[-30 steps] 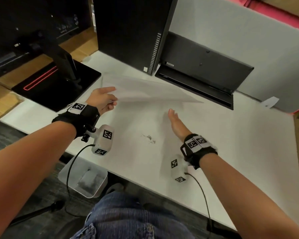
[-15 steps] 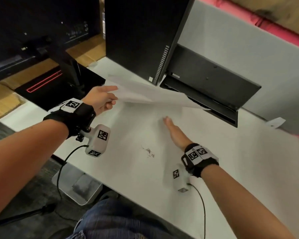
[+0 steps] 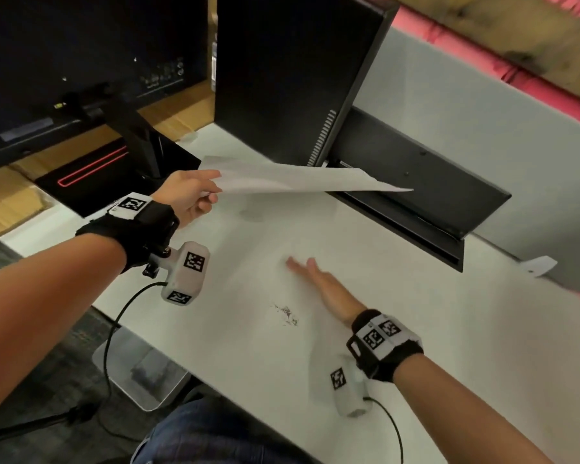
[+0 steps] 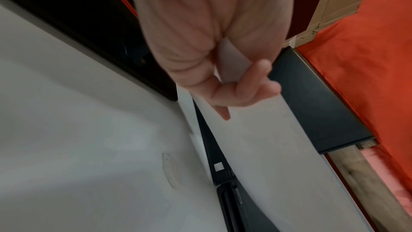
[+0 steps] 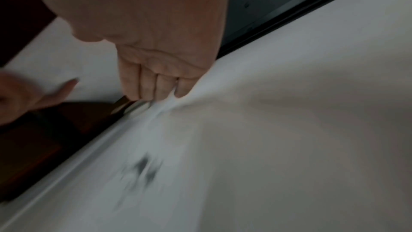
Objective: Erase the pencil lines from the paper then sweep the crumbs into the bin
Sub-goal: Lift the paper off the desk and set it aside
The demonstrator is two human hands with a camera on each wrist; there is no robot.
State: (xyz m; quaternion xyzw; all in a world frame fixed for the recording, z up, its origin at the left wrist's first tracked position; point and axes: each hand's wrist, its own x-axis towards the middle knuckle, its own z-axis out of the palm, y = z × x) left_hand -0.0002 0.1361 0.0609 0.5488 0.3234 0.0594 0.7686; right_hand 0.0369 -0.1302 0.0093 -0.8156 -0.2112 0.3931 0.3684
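White desk [image 3: 416, 329] bears crumbs [image 3: 287, 314] beside the flat right hand [image 3: 318, 283]; left hand [image 3: 188, 195] pinches raised paper [image 3: 292, 180].

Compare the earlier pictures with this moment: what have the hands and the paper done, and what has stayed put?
The left hand has raised the paper higher off the table, still pinching its edge. The right hand, open and flat, has slid back toward the crumbs. The crumbs remain in the same pile on the table, unswept; the bin stays below the table edge.
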